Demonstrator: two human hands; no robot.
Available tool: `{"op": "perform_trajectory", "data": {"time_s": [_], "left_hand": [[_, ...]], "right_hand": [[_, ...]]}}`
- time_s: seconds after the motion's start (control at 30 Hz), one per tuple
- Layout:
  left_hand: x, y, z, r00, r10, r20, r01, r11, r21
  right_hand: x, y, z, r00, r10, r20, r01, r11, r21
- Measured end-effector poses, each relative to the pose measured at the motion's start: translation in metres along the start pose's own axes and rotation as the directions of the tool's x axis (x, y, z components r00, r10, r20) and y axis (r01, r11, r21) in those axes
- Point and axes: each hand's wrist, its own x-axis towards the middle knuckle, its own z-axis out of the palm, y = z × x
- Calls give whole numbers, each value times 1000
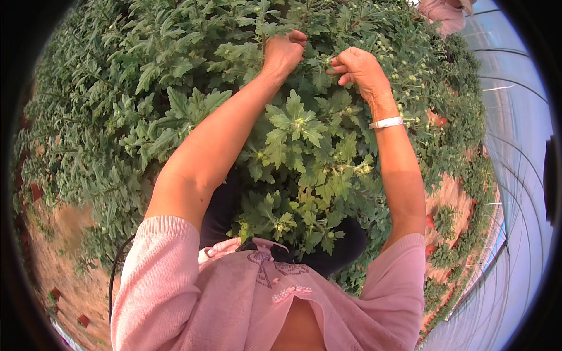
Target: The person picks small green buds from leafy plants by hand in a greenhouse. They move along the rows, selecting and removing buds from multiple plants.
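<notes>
Leafy green plants with lobed leaves, which look like chrysanthemums, fill the view before me. My left hand (284,51) reaches in among the leaves at the top, beside an upright stem; its fingertips are curled and partly hidden, so a hold cannot be made out. To its right, my right hand (358,70) has thumb and fingers pinched on a small green flower bud (327,62). A white band (386,123) circles the right wrist. Below and between my forearms stands a leafy shoot with a pale bud at its centre (299,122).
Dense foliage surrounds both arms. Another person's pink sleeve (443,17) shows at the top right. Bare soil with reddish pots (83,320) lies at the lower left; more pots (430,249) stand at the right. A greenhouse's plastic wall (518,175) curves along the right edge.
</notes>
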Motion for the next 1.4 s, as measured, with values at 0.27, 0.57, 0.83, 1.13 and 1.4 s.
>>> {"op": "perform_trajectory", "data": {"time_s": [0.27,0.57,0.83,1.13,1.4], "left_hand": [[1,33,-22,791,-323,520,139,922,362],[38,-30,47,918,-253,307,225,967,124],[93,-62,29,954,-208,-215,68,850,-522],[113,-75,20,972,-168,-162,63,858,-509],[102,-74,41,976,-109,-186,43,942,-332]], "right_hand": [[38,23,9,989,145,-8,-135,942,307],[93,19,24,820,-554,146,503,573,-647],[159,11,20,902,-98,-421,22,983,-182],[225,29,45,912,-65,-405,-44,966,-255],[154,27,38,936,-119,-332,77,988,-137]]}}
